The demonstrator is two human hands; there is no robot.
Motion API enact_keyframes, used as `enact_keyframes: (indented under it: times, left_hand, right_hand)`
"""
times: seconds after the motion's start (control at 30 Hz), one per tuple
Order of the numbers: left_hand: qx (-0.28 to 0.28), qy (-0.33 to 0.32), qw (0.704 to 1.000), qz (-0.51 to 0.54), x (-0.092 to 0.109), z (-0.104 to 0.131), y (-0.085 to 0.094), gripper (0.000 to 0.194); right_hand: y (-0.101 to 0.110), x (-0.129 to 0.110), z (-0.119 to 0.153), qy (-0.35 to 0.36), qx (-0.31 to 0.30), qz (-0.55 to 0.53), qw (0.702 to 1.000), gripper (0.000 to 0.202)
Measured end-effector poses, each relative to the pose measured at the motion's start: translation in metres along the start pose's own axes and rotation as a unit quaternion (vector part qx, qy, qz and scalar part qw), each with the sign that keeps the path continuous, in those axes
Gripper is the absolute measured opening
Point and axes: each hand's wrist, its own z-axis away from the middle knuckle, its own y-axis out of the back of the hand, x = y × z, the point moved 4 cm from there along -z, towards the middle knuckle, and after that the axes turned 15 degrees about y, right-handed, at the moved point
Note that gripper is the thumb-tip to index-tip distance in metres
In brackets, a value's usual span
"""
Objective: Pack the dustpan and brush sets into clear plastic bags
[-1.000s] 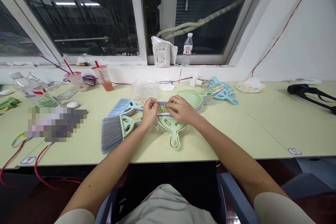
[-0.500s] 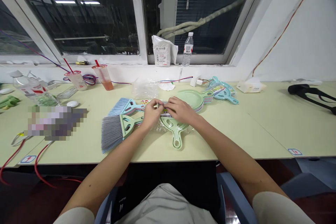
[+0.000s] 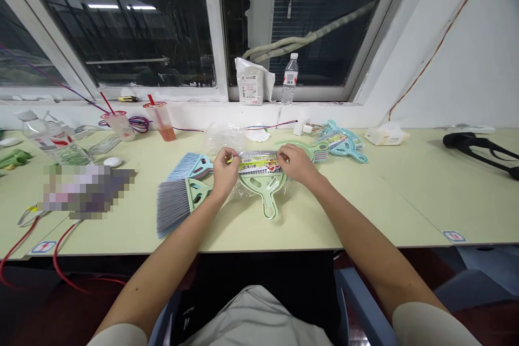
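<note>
In front of me on the table lies a light green hand broom and dustpan set (image 3: 268,203), its handle toward me, in a clear plastic bag (image 3: 244,190) with a yellow and red printed label (image 3: 259,164). My left hand (image 3: 226,173) pinches the bag at the label's left end. At the right end, my right hand (image 3: 298,163) pinches the bag with curled fingers. To the left are a grey-bristled green broom (image 3: 174,203) and a blue broom (image 3: 188,165). A stack of green dustpans (image 3: 320,151) sits behind my right hand, partly hidden by it.
A bagged blue set (image 3: 344,146) lies back right, with a tissue pack (image 3: 387,134) beyond. Drink cups (image 3: 161,121), a large bottle (image 3: 52,138) and a white mouse (image 3: 112,162) stand or lie left. The table's front edge (image 3: 284,250) runs before me.
My hands have moved apart from the middle of the label to its two ends. The label now shows between them, and the bagged set has shifted slightly away from me.
</note>
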Motion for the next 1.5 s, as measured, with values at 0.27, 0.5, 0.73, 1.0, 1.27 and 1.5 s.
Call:
enact_keyframes:
  times: [0.27,0.5,0.73,1.0,1.27,1.5]
  left_hand:
    - [0.003,0.013,0.999,0.042,0.008,0.004,0.000,0.014]
    - [0.005,0.019,0.998,0.060,0.010,0.005,0.002,0.006]
    - [-0.039,0.085,0.989,0.111,0.000,0.002,-0.002,0.011]
    - [-0.087,0.037,0.994,0.051,0.019,0.012,-0.004,0.028]
    - [-0.057,0.126,0.986,0.093,-0.001,0.001,-0.005,0.041]
    - [-0.053,0.235,0.967,0.086,-0.009,-0.002,-0.005,0.037]
  right_hand:
    - [-0.006,0.014,0.007,-0.154,0.096,-0.122,0.976,0.016]
    - [-0.010,0.020,0.010,-0.172,0.087,-0.151,0.970,0.024]
    - [-0.027,0.036,0.017,-0.251,0.088,-0.215,0.940,0.031]
    - [-0.009,0.038,0.014,-0.228,0.176,-0.205,0.935,0.034]
    - [0.002,0.023,0.011,-0.198,0.204,-0.162,0.945,0.032]
    - [0.002,0.022,0.013,-0.190,0.237,-0.162,0.939,0.031]
